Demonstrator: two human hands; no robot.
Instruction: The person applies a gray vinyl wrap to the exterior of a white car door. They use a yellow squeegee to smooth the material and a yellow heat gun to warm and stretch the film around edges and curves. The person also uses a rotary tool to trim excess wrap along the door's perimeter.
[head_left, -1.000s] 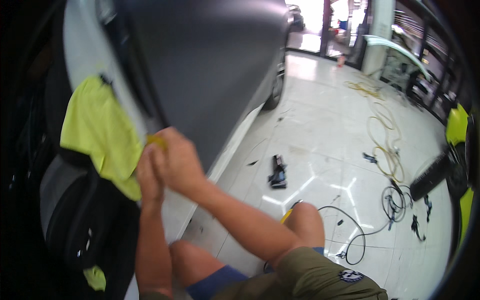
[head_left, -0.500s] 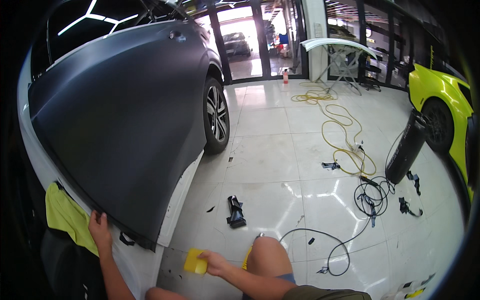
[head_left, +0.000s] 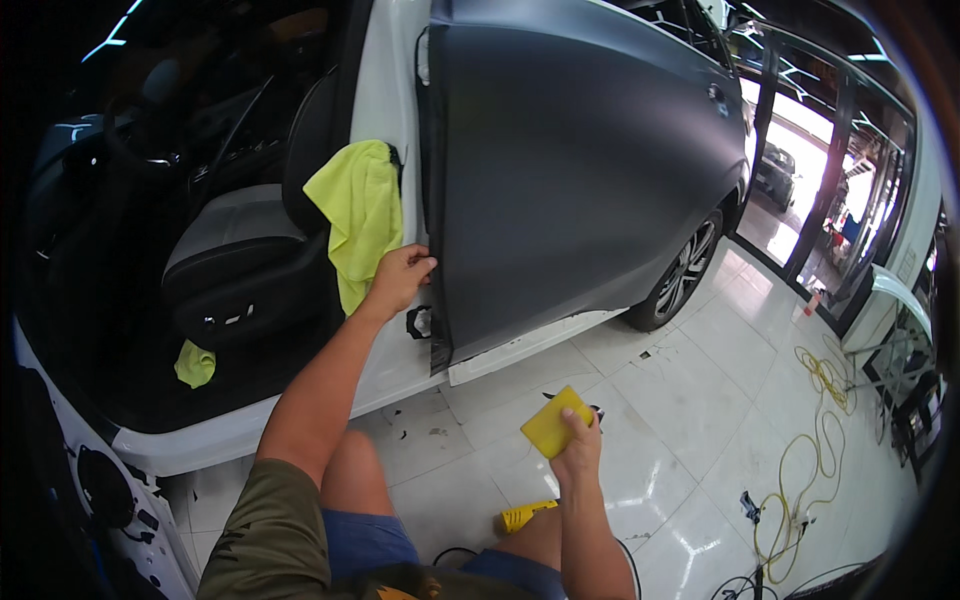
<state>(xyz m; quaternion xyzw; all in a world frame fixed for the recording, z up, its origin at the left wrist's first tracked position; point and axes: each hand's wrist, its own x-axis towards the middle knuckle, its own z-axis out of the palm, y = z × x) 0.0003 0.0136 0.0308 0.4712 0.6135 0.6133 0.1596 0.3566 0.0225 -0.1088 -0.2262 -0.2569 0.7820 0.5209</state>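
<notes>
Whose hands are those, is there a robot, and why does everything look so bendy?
There's no robot here! These are a person's own bare hands. A camera on their head looks down, and its very wide fisheye lens bends straight edges.

The right hand holds a flat yellow tool. The left hand has its fingers at the edge of a dark grey car door. A bright yellow-green cloth hangs beside the car seat. On the shiny tiled floor lies a long, loopy yellow cord.
</notes>
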